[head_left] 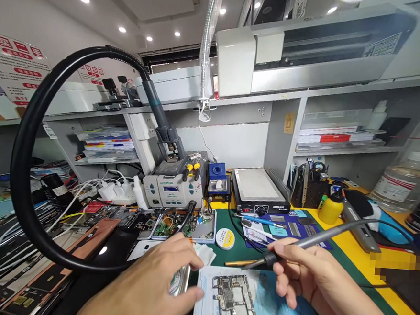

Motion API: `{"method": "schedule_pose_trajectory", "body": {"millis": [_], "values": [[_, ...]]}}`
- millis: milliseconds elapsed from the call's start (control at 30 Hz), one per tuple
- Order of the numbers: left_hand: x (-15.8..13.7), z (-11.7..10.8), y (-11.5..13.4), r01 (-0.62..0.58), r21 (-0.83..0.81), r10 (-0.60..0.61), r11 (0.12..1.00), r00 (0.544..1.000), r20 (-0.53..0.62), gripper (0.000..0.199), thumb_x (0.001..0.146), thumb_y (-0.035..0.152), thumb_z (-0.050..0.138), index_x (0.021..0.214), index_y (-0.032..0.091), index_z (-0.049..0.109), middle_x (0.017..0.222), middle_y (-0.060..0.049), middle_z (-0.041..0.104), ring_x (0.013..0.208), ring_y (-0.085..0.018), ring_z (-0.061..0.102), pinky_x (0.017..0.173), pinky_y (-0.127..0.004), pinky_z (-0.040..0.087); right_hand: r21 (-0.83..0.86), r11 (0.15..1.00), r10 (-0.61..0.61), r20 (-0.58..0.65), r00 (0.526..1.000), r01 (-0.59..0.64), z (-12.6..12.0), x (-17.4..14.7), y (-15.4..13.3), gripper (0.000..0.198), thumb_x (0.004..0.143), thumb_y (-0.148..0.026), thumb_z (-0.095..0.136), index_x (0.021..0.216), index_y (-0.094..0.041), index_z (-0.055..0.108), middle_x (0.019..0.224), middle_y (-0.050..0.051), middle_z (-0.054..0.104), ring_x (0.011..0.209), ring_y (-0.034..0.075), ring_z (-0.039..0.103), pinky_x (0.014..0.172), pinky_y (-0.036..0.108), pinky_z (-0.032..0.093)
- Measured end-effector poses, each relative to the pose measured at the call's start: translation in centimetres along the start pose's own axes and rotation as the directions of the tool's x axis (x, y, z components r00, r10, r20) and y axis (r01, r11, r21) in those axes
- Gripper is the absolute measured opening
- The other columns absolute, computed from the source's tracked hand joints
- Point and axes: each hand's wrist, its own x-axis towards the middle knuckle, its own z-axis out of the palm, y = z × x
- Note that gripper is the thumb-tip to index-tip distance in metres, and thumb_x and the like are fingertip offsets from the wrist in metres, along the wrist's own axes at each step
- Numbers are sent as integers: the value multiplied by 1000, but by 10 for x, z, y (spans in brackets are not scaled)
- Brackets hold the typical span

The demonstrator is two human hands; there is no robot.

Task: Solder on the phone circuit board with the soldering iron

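Right hand (297, 271) grips a soldering iron (312, 240), tip just above the circuit board's (234, 301) upper edge; left hand (161, 279) clasps tweezers (183, 283) at the board's left margin — solder tin (225, 238) and hot-air hose (33, 164) crowd the rear.

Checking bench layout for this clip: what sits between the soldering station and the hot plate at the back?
In the head view, a small blue tip-cleaner stand sits between the soldering station and the hot plate.
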Motion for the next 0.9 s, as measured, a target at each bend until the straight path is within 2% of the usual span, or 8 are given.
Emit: {"method": "schedule_pose_trajectory", "body": {"millis": [67,133,300,400,567,633,767,900], "values": [[-2,7,13,-21,41,20,999,999,28,43,73,30,79,112,24,64,120,-3,62,122,-26,50,107,-38,38,-22,1000,1,20,1000,0,1,-2,-1,15,86,-28,69,81,-13,66,54,-1,65,41,13,63,34,19,50],[-2,14,21,-135,113,132,984,991,27,59,65,38,86,117,21,64,118,-5,65,116,-27,55,103,-36,44,-45,999,9,44,999,-7,2,-4,-1,17,89,-28,65,78,-14,63,50,-2,63,34,12,59,31,18,47],[-3,26,24,-235,171,236,957,972,14,57,79,55,72,124,21,61,120,-9,67,110,-28,60,101,-43,46,-49,999,9,105,994,-4,3,-9,-2,11,90,-25,61,87,-15,64,56,-1,67,39,13,63,33,18,48],[-4,32,19,-275,171,280,946,960,-8,60,81,59,68,126,21,58,120,-8,67,110,-29,61,102,-45,46,-53,999,21,149,989,-13,5,-10,1,22,91,-33,64,76,-16,61,54,0,67,36,12,61,32,17,47],[-4,41,10,-272,161,295,949,945,-143,60,77,45,76,127,23,53,123,-7,64,113,-30,59,102,-43,44,-61,997,54,199,979,-42,3,-15,7,22,86,-35,71,82,-14,64,56,0,67,37,12,62,33,16,48],[-3,43,7,-268,120,280,956,955,-96,62,79,50,72,130,21,51,122,-9,62,113,-29,57,104,-43,43,-53,997,56,198,978,-47,2,-19,8,23,83,-35,74,85,-14,64,61,0,68,40,12,64,35,16,49],[-5,45,4,-286,125,306,950,932,-196,72,80,54,70,137,21,41,130,-11,60,117,-30,57,100,-39,46,-59,997,55,161,985,-46,3,-23,9,26,81,-38,77,82,-14,66,61,-1,67,39,10,63,35,15,48],[-7,47,4,-256,87,270,963,933,-238,78,73,59,73,135,23,44,123,-10,64,112,-31,60,93,-35,51,-89,996,38,107,994,-29,5,-23,14,29,79,-41,79,80,-13,69,60,0,67,37,9,62,34,12,44]]}}
